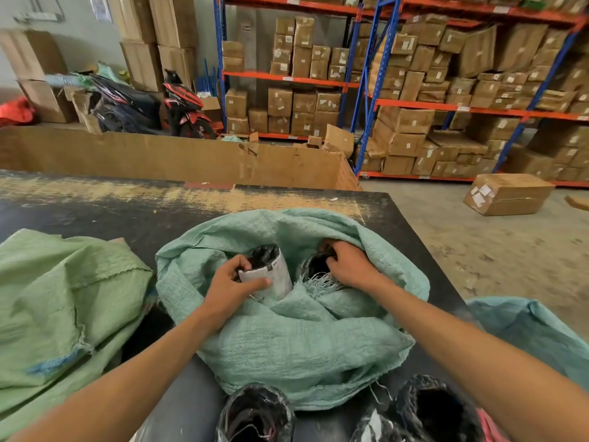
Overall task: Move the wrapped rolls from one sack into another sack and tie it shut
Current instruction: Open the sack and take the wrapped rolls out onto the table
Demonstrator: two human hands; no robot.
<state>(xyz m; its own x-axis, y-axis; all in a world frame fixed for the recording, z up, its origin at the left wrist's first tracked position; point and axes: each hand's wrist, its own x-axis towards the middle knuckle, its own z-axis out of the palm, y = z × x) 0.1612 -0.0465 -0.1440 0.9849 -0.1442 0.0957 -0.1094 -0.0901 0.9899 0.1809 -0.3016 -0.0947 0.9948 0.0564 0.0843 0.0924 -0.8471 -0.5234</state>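
A dark table [127, 215] stands in a warehouse of boxed shelves [414, 106]. In the sack [302, 339] at its near edge, the left hand [234, 283] grips a white-wrapped roll [271, 272]; the right hand [349, 264] clutches a black roll [314, 266].

No text is being shown clearly enough to be read. A white label [271, 272] with small dark print is being carried on the wrapped roll [267, 269] gripped by the left hand [230, 283], just beside its thumb, but the print is too small to be made out. White stickers are being displayed on the cardboard boxes [506, 193] far beyond the right hand [349, 264]; their lettering is blurred.
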